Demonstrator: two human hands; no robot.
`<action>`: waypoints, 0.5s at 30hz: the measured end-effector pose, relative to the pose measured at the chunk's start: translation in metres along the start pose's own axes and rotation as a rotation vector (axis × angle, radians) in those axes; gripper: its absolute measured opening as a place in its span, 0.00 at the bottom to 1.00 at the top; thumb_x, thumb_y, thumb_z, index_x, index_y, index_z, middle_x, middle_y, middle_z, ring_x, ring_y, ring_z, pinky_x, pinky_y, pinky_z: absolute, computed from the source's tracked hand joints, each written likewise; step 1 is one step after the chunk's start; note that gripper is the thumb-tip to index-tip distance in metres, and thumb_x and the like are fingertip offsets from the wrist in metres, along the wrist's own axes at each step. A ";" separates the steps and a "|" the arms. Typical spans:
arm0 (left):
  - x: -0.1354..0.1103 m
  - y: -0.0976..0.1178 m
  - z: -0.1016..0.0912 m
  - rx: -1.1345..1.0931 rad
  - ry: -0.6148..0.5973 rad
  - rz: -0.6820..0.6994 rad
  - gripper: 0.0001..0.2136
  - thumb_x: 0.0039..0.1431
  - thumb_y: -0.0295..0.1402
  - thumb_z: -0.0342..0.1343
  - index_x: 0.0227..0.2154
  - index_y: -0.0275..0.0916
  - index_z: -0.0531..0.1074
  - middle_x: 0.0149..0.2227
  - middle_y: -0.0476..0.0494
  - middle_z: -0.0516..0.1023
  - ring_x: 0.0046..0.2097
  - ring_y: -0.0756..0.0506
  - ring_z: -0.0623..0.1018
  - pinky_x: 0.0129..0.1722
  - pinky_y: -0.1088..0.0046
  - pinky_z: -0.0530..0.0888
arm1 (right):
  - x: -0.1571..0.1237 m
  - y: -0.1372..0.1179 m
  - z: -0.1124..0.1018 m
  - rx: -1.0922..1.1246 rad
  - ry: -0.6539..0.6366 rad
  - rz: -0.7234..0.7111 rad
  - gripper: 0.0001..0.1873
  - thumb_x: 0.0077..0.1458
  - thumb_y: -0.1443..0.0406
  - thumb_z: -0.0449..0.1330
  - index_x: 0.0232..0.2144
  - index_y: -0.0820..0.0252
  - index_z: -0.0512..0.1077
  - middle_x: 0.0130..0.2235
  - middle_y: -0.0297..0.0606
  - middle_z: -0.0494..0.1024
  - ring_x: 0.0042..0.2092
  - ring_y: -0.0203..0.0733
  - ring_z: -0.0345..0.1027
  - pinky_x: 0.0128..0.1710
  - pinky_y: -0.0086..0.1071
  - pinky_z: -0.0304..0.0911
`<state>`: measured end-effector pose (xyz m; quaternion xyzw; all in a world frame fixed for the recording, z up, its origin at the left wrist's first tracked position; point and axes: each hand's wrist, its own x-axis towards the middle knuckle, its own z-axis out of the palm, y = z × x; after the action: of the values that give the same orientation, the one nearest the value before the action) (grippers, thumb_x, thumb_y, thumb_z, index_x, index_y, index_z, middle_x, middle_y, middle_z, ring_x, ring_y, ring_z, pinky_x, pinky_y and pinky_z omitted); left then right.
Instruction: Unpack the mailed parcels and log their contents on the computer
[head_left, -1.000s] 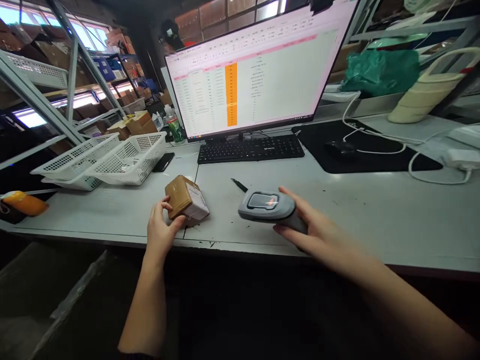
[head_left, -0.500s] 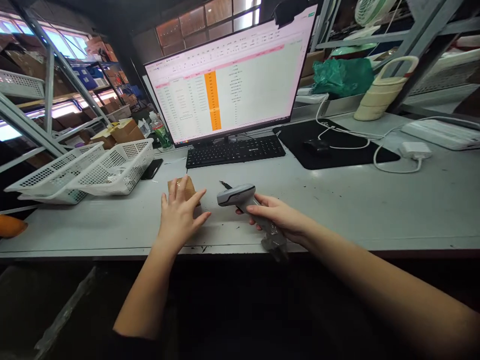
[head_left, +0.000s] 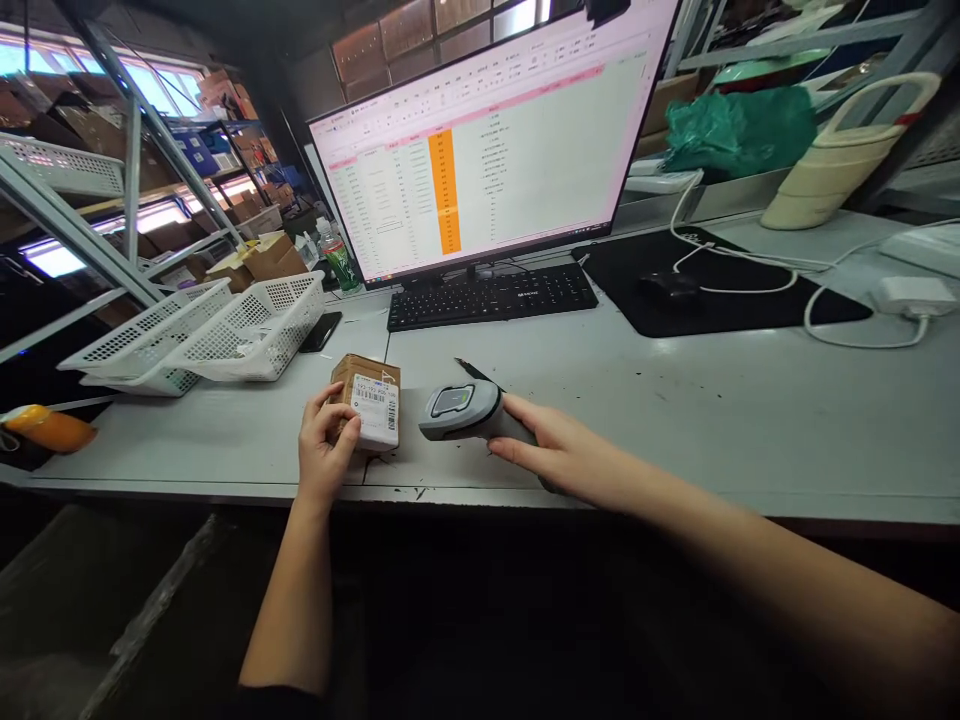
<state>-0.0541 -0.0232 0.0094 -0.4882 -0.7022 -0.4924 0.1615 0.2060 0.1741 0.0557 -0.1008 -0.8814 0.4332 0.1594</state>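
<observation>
My left hand point(head_left: 328, 440) grips the left side of a small cardboard box point(head_left: 367, 368) that sits on the grey desk. A white shipping label point(head_left: 376, 408) with barcodes faces me on the box. In my right hand point(head_left: 544, 440) is a grey barcode scanner point(head_left: 461, 408), its head pointing left toward the box, a short gap apart from it. My fingers wrap round its handle, which is mostly hidden. Just behind the scanner lies a dark, thin pen-like object point(head_left: 476, 371), partly covered.
Behind the hands stand a black keyboard point(head_left: 491, 300) and a monitor point(head_left: 510, 150) showing a spreadsheet. White plastic baskets point(head_left: 255, 330) and a phone point(head_left: 320, 332) are at left. To the right lie a mouse point(head_left: 673, 287) on a black mat point(head_left: 750, 315) and white cables.
My left hand has closed on the box's left side, and the box now shows its label toward me. The scanner has been levelled and turned, its top now showing. The view has shifted slightly.
</observation>
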 end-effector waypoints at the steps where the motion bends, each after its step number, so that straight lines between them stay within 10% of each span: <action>1: 0.000 0.000 0.000 0.005 -0.006 0.006 0.08 0.63 0.39 0.57 0.33 0.41 0.74 0.56 0.39 0.72 0.61 0.39 0.71 0.61 0.56 0.69 | -0.002 -0.002 -0.001 -0.018 -0.002 0.006 0.24 0.62 0.57 0.56 0.59 0.48 0.70 0.48 0.36 0.80 0.47 0.51 0.74 0.48 0.44 0.72; 10: -0.005 -0.003 -0.001 -0.017 0.028 0.001 0.07 0.63 0.38 0.56 0.33 0.41 0.74 0.57 0.39 0.72 0.61 0.38 0.72 0.61 0.55 0.70 | -0.026 -0.020 -0.024 -0.109 0.020 0.020 0.26 0.63 0.54 0.55 0.61 0.48 0.68 0.53 0.39 0.79 0.52 0.55 0.73 0.50 0.46 0.72; 15: -0.008 0.002 -0.020 0.010 -0.090 0.169 0.17 0.61 0.33 0.57 0.53 0.44 0.72 0.60 0.39 0.70 0.64 0.36 0.69 0.64 0.50 0.68 | -0.041 0.029 -0.072 -0.392 0.256 0.155 0.42 0.58 0.46 0.57 0.71 0.48 0.55 0.59 0.45 0.75 0.55 0.65 0.72 0.52 0.58 0.69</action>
<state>-0.0533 -0.0449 0.0141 -0.5668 -0.6673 -0.4510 0.1732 0.2713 0.2313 0.0658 -0.2511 -0.9108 0.2488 0.2134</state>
